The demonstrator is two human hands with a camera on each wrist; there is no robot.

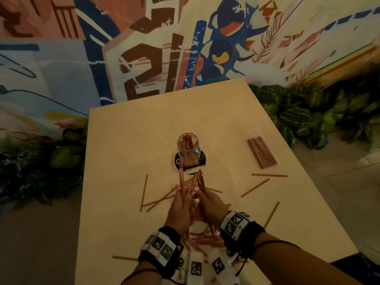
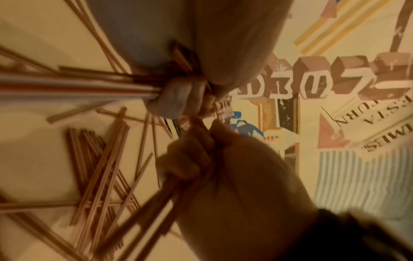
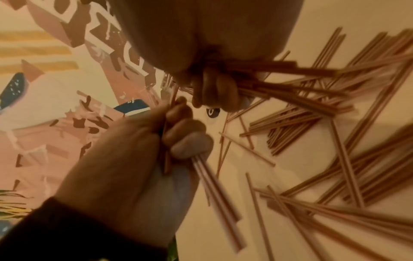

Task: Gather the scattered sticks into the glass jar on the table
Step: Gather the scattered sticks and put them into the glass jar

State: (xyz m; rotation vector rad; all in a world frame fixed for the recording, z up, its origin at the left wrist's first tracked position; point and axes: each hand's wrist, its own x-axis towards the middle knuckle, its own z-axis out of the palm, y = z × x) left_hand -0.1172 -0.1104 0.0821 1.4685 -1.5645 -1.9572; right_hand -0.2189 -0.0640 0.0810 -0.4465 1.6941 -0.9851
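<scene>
A glass jar (image 1: pixel 188 148) with several thin red sticks in it stands upright on a dark coaster (image 1: pixel 200 160) at the table's middle. Just in front of it, my left hand (image 1: pixel 182 199) grips a bundle of sticks (image 1: pixel 181 182) that points up toward the jar. Close beside it, my right hand (image 1: pixel 206 199) grips a second bundle (image 1: pixel 202 182). The left wrist view shows my left hand (image 2: pixel 178 98) curled round its sticks (image 2: pixel 78 86). In the right wrist view, my right hand (image 3: pixel 214 90) is curled round its sticks (image 3: pixel 290 70). Many loose sticks (image 1: pixel 156 200) lie under and around both hands.
A tidy packet of sticks (image 1: pixel 262 152) lies at the table's right side, with single sticks (image 1: pixel 255 187) near it. White marker cards (image 1: pixel 195 267) sit at the near edge. Leafy plants (image 1: pixel 298 116) flank the table (image 1: pixel 127 140), and a painted wall stands behind.
</scene>
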